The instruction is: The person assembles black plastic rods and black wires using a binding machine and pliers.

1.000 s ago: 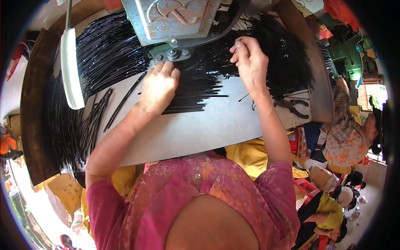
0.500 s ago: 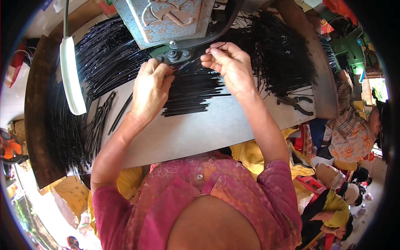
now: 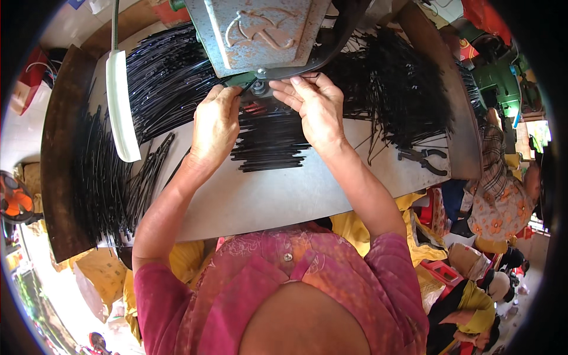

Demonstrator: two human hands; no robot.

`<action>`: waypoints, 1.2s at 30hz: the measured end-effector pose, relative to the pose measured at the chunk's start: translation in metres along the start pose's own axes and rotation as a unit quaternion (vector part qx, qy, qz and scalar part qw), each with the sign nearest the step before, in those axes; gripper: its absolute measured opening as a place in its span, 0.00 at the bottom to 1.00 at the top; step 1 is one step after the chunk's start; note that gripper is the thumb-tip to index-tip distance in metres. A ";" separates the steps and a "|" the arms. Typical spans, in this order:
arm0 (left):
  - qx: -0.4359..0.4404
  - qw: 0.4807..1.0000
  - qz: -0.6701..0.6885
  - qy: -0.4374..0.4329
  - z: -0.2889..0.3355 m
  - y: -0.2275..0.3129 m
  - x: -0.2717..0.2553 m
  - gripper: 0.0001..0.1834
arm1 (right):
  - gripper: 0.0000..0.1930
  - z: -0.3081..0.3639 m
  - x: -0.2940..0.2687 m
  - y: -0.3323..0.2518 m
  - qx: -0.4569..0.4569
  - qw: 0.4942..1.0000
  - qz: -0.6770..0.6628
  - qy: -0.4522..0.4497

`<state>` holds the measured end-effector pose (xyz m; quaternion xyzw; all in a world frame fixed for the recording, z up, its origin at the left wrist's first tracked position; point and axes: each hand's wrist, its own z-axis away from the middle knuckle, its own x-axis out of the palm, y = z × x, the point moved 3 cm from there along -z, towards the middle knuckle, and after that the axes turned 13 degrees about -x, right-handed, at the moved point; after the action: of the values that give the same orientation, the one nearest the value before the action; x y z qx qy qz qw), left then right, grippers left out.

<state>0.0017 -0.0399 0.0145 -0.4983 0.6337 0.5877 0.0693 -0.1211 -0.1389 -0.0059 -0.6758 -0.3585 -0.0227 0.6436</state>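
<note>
Both my hands are raised to the foot of a press-like machine (image 3: 260, 35) with worn blue-grey paint and a raised umbrella shape on its front. My left hand (image 3: 214, 130) is closed, thumb and fingertips pinching the end of a thin black rod (image 3: 247, 86) beside the bolted metal block (image 3: 258, 89). To the right of that block, my right hand (image 3: 321, 115) pinches a thin dark rod between thumb and forefinger, its other fingers loosely stretched out. Just below the machine, between my wrists, lies a stack of black rods (image 3: 269, 139). Whether both hands hold one same rod is hidden.
More black rods cover the table (image 3: 260, 201) in a left heap (image 3: 165, 89) and a right heap (image 3: 408, 83). Pliers (image 3: 423, 160) lie at the right. A white lamp (image 3: 122, 106) hangs at the left. Curved brown boards edge the table. Other people sit at far right.
The view has shifted, so the machine and table appear further right. My right hand has come left and closer to my left hand and the bolted block; both hands stay pinched.
</note>
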 end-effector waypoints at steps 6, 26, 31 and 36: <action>-0.010 1.000 0.008 -0.016 -0.001 0.004 0.001 0.07 | 0.06 0.001 0.002 0.001 -0.007 1.000 0.004 0.006; 0.084 0.970 -0.226 0.020 0.004 0.016 0.006 0.11 | 0.05 0.004 0.001 0.003 0.005 1.000 0.001 0.026; -0.091 0.985 0.138 -0.050 -0.003 0.002 0.009 0.06 | 0.06 0.005 -0.001 0.001 0.062 0.997 -0.036 0.012; -0.389 0.707 0.556 -0.202 0.015 0.005 0.027 0.03 | 0.06 0.013 -0.014 -0.020 0.134 0.984 0.108 -0.045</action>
<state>-0.0225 -0.0434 -0.0046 0.0915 0.4823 0.8007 -0.3432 -0.1471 -0.1354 0.0017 -0.6183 -0.3119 0.1256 0.7104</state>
